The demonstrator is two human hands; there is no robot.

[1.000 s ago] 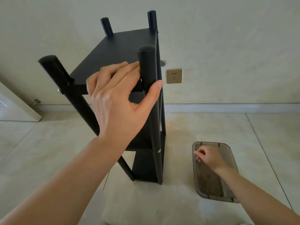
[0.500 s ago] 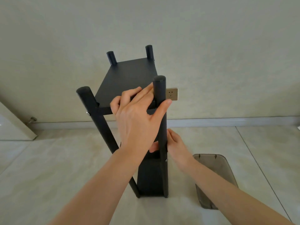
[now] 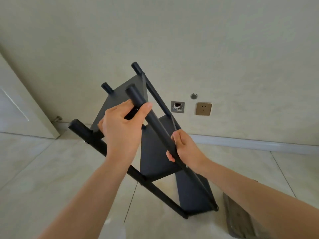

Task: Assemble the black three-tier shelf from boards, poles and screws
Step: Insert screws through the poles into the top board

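On pale tiled floor near the cream wall we tilt the black three-tier shelf | bare tiles lie left of it | translucent brown tray sits just right | our left hand fingers wrap the near pole and top board | right hand fingers grip that pole lower.

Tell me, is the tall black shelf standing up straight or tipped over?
Tipped. The black three-tier shelf leans left; left hand and right hand grip its near pole.
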